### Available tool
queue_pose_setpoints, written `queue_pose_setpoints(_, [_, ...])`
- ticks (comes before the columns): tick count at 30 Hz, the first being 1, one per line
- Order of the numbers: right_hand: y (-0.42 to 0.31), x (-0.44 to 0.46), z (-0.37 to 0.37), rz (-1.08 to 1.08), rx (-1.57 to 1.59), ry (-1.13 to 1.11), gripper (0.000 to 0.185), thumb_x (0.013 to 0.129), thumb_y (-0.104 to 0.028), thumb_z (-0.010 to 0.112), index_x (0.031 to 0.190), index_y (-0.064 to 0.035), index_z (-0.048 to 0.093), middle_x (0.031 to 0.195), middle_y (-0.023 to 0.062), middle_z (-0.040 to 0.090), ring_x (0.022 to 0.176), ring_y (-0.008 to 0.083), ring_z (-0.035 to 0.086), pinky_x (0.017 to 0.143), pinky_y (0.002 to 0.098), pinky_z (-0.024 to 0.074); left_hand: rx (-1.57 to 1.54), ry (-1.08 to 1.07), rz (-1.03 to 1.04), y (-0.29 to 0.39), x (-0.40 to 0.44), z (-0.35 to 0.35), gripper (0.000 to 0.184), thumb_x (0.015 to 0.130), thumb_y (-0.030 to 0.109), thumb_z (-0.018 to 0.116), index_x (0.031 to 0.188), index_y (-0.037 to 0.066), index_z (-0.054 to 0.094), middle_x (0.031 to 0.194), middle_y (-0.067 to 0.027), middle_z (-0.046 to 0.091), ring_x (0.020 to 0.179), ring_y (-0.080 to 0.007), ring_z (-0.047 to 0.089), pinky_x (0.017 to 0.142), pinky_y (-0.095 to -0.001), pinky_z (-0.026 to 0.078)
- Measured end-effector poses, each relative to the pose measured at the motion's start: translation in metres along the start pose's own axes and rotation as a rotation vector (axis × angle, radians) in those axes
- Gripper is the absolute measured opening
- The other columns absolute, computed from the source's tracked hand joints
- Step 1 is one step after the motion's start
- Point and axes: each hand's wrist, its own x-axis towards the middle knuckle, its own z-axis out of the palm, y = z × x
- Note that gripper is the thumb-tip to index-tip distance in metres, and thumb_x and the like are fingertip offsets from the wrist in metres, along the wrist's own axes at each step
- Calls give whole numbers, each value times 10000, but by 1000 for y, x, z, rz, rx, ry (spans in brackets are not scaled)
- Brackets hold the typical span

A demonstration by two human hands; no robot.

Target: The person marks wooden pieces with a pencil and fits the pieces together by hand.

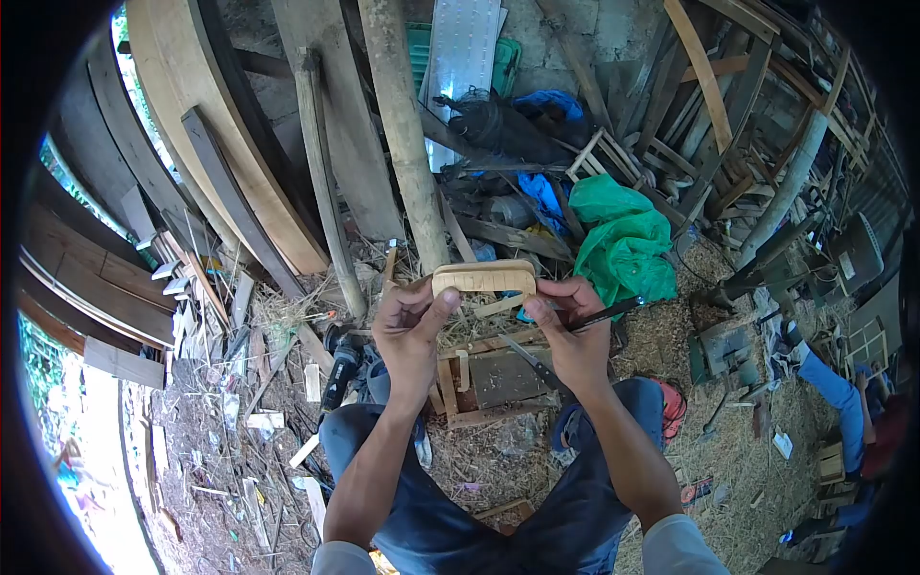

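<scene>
A small light-brown wooden piece (484, 278), curved like a handle with rounded ends, is held up level between both hands. Thumb and fingers of my left hand (410, 321) pinch its left end. My right hand (570, 321) grips the right end, and a dark, thin pen-like tool (609, 313) also lies across that hand, pointing right. Below the hands, a low wooden box or bench (498, 380) stands on the ground between my legs, with a knife-like tool (535, 362) with a dark handle over it.
Long boards (225, 144) and poles (402, 125) lean ahead and left. A green plastic bag (623, 235) lies ahead right. A black power tool (340, 369) is by my left knee. Wood scraps and shavings cover the ground. Another person's blue-clad leg (832, 388) shows at far right.
</scene>
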Motion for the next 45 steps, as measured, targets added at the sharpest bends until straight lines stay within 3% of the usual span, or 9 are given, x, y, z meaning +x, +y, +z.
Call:
queue_pose_setpoints(7, [4, 2, -1, -30, -28, 23, 154, 853, -37, 645, 952, 13, 538, 920, 88, 621, 821, 106, 604, 664, 234, 495, -40, 8, -39, 9, -2, 4, 62, 848, -7, 623, 852, 10, 563, 981, -135, 649, 854, -168, 646, 770, -310, 569])
queue_pose_setpoints(12, [6, 1, -1, -7, -37, 51, 133, 853, -71, 658, 914, -4, 560, 883, 39, 615, 748, 44, 543, 607, 191, 428, -45, -10, -24, 10, -1, 3, 54, 852, -13, 613, 855, -1, 561, 1002, -135, 636, 857, -173, 645, 789, -321, 572])
queue_pose_setpoints(31, [1, 3, -3, 115, -47, 123, 150, 849, -109, 675, 850, 0, 573, 836, 43, 641, 750, 53, 550, 662, 210, 423, -37, -39, -72, 11, 0, 1, 58, 852, 5, 623, 877, -23, 580, 933, -128, 654, 821, -176, 656, 788, -308, 565])
queue_pose_setpoints(40, [2, 2, -4, 147, -13, 127, 149, 832, -105, 691, 809, -3, 584, 806, 37, 644, 726, 49, 554, 645, 203, 429, 0, -8, -171, 8, 2, -4, 98, 841, 39, 649, 853, 16, 555, 847, -106, 660, 753, -178, 661, 714, -289, 547])
queue_pose_setpoints(45, [3, 2, -3, 176, -73, 132, 134, 826, -90, 685, 883, 0, 602, 919, 65, 644, 823, 79, 584, 667, 220, 459, -115, -12, -179, 8, 6, -5, 151, 827, -5, 638, 909, 41, 519, 845, -84, 657, 753, -139, 636, 721, -283, 532])
